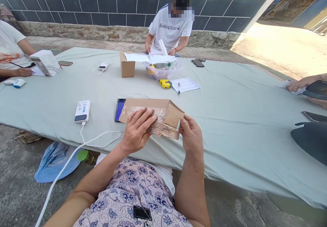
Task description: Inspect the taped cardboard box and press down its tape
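A small brown cardboard box [163,113], covered with clear tape, lies at the near edge of the pale green cloth-covered table [230,118]. My left hand [138,130] rests flat on its taped top, fingers spread. My right hand [190,135] grips the box's right end, pinching the edge by a small white strip. A dark blue phone [119,108] lies just behind the box's left end.
A white power bank [82,111] with a cable lies to the left. Farther back stand a brown box [127,65], a clear bowl [163,71], a yellow tape measure [165,83] and papers [185,84]. Another person sits opposite; other people's arms are at both sides.
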Motion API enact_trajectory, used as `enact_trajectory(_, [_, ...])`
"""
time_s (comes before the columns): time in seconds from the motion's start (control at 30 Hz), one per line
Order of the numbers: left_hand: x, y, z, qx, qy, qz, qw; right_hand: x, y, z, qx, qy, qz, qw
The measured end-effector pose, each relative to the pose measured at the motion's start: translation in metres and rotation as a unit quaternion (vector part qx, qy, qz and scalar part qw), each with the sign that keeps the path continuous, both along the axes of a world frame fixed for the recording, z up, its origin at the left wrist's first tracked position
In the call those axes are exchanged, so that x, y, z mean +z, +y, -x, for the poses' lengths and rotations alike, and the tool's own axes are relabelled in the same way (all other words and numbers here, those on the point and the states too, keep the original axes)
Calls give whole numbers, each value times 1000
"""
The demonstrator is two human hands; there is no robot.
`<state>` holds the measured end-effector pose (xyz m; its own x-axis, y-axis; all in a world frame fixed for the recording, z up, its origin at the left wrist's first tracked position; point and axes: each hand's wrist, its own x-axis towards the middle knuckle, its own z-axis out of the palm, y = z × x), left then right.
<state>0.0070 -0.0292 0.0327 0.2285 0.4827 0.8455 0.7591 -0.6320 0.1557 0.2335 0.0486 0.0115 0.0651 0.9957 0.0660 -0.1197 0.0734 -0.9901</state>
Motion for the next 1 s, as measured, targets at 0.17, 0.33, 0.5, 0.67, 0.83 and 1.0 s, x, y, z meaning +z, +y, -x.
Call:
enact_trajectory(0.17, [0,-1,5,-35,-62,23,997,5,-4,4,-6,30,-36,999])
enact_trajectory(0.33, [-4,-1,3,-90,-156,41,983,18,-15,2,-47,45,-69,995])
enact_trajectory(0.5, [-9,-2,-3,-101,-243,93,960,33,-29,1,-12,-4,-141,990])
enact_trajectory(0.67, [-14,-1,-5,-81,-312,150,935,39,-37,2,56,-64,-224,971])
enact_trajectory(0.83, [-14,1,-7,-51,-380,177,906,32,-36,1,79,-110,-263,955])
enact_trajectory(1.0, [-7,-2,-7,-45,-444,221,867,30,-35,5,41,-101,-247,963])
